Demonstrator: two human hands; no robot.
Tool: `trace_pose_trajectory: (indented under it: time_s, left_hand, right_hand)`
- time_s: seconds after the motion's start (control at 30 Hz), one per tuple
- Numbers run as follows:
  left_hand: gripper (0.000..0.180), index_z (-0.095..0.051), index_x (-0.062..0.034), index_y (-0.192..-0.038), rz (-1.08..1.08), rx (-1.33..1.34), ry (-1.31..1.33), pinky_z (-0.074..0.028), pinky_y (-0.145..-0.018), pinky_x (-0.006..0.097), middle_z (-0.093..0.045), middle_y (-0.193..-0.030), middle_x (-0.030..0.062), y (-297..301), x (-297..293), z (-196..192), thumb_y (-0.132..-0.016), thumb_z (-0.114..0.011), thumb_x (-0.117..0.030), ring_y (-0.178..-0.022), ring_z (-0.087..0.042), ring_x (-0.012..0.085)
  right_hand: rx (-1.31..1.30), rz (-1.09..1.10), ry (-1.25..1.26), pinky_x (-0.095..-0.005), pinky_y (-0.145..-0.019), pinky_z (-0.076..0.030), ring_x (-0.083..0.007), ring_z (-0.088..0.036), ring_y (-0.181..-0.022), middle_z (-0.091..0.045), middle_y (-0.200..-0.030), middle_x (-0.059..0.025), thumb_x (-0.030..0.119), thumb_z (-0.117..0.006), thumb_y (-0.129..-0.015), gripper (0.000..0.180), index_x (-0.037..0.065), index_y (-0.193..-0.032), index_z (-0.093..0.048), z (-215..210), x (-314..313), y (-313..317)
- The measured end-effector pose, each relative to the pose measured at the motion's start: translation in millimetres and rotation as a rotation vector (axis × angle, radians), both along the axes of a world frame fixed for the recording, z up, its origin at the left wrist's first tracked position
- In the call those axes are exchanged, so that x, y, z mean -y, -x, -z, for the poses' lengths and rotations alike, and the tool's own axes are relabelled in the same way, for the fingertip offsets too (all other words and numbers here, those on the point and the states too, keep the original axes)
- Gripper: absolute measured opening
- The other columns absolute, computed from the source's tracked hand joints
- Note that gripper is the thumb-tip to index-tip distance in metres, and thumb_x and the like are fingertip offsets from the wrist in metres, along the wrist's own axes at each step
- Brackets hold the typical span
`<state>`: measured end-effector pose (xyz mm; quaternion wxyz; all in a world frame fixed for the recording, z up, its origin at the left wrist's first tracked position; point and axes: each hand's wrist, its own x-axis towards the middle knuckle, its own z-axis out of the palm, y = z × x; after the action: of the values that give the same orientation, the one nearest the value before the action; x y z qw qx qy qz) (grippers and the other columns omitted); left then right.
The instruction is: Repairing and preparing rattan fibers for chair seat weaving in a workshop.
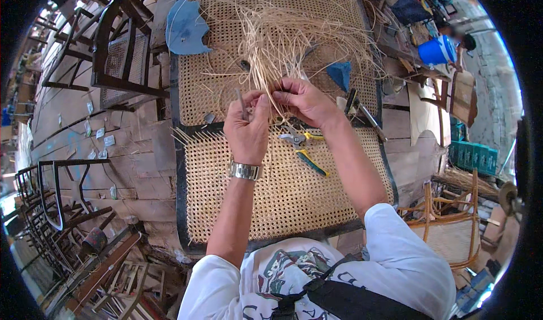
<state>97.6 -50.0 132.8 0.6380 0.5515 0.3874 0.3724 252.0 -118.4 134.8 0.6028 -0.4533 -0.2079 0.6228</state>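
Pale cane strands (pixel 261 60) run in a loose bundle down to my two hands, which meet over the dark bar between two woven cane panels. My left hand (pixel 248 129), with a metal watch at its wrist, is closed and pinches the strands. A thin grey metal tool (pixel 241 100) also sticks up between its fingers. My right hand (pixel 310 102) is closed on the strands from the other side, its fingertips close to the left ones. Just below lie pliers-like cutters (pixel 294 139) with yellow and green handles, on the near cane panel (pixel 243 201).
A hammer-like tool (pixel 370 119) lies at the panel's right edge. Blue scraps (pixel 339 75) and a larger blue-grey piece (pixel 186 29) rest on the far panel. Dark chair frames (pixel 121 54) stand left. A blue bucket (pixel 436 51), a person and a rattan chair (pixel 447 235) are right.
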Motion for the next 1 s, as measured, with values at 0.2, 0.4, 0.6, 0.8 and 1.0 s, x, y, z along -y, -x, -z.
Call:
trace_pose_trajectory:
  time_s: [0.2,0.4,0.6,0.8,1.0]
  left_hand:
    - [0.021,-0.072,-0.0012,-0.101,0.001,-0.250,-0.168,-0.049,-0.067,0.026,-0.066,-0.086,0.0042,-1.5,3.0,4.9,-0.085,-0.076,-0.013,-0.074,-0.061,0.0114]
    - [0.022,-0.070,0.0036,-0.098,0.120,-0.119,0.185,-0.052,-0.069,0.025,-0.071,-0.086,0.0069,9.3,1.1,19.6,-0.087,-0.076,-0.014,-0.073,-0.064,0.0098]
    - [0.014,-0.065,-0.0001,-0.097,0.201,0.144,0.435,-0.049,-0.062,0.023,-0.072,-0.086,0.0080,30.9,1.3,31.0,-0.090,-0.071,-0.011,-0.068,-0.062,0.0097]
    - [0.014,-0.060,-0.0092,-0.096,0.199,0.165,0.622,-0.032,-0.044,0.018,-0.073,-0.086,0.0071,50.0,-8.0,31.0,-0.092,-0.071,-0.016,-0.048,-0.043,0.0012]
    - [0.014,-0.061,-0.0076,-0.099,0.188,0.145,0.591,-0.034,-0.045,0.018,-0.073,-0.089,0.0072,54.8,-11.3,30.2,-0.091,-0.071,-0.014,-0.051,-0.046,0.0013]
  right_hand:
    - [0.223,-0.001,-0.037,-0.0234,-0.075,-0.052,-0.0065,-0.062,-0.085,-0.067,-0.095,-0.0001,0.014,-0.059,-0.099,0.017,0.002,-0.110,-0.064,17.6,3.8,0.3]
    - [0.352,-0.018,0.092,-0.0228,-0.067,-0.049,-0.0056,-0.060,-0.076,-0.066,-0.084,0.0003,0.019,-0.062,-0.097,0.016,0.004,-0.099,-0.065,-20.7,4.1,19.5]
    - [0.463,-0.116,0.190,-0.0224,-0.065,-0.047,-0.0057,-0.058,-0.070,-0.065,-0.080,0.0009,0.019,-0.062,-0.097,0.017,0.002,-0.092,-0.063,0.5,8.0,8.2]
    - [0.275,-0.150,0.107,-0.0231,-0.071,-0.050,-0.0071,-0.062,-0.078,-0.068,-0.090,-0.0022,0.017,-0.058,-0.099,0.018,0.001,-0.105,-0.065,3.2,13.1,10.4]
    - [0.138,-0.122,0.107,-0.0255,-0.074,-0.052,-0.0098,-0.063,-0.081,-0.069,-0.097,-0.0037,0.017,-0.055,-0.101,0.023,0.000,-0.115,-0.063,1.4,12.1,13.4]
